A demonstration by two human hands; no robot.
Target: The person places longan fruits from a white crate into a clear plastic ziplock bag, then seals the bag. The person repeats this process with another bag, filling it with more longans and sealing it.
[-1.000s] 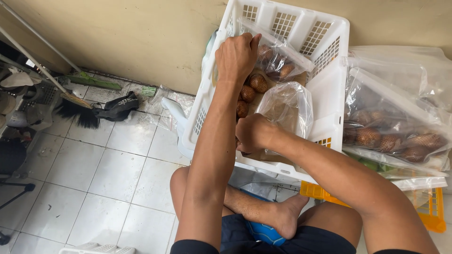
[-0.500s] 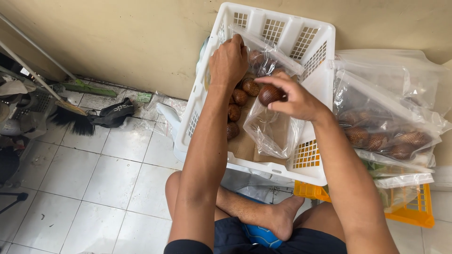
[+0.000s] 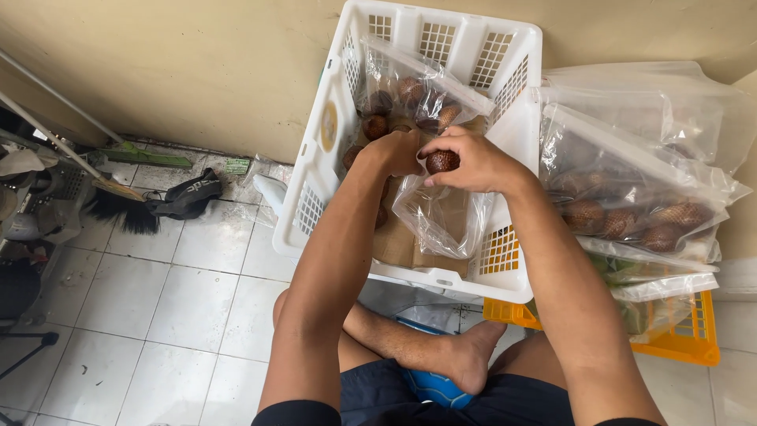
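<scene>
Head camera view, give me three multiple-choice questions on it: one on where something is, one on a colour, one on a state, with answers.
1. Where is the broom?
A. on the tiled floor by the wall
B. inside the white crate
C. across the person's lap

2. What colour is the crate under the filled bags?
A. blue
B. yellow-orange
C. black

3. What is in the right hand?
A. nothing
B. a pair of scissors
C. a brown scaly fruit

Answers:
1 A, its bristles lie on the tiles left of the white crate.
2 B, its yellow-orange corner shows at lower right.
3 C, the fingers pinch it above the open clear bag.
</scene>
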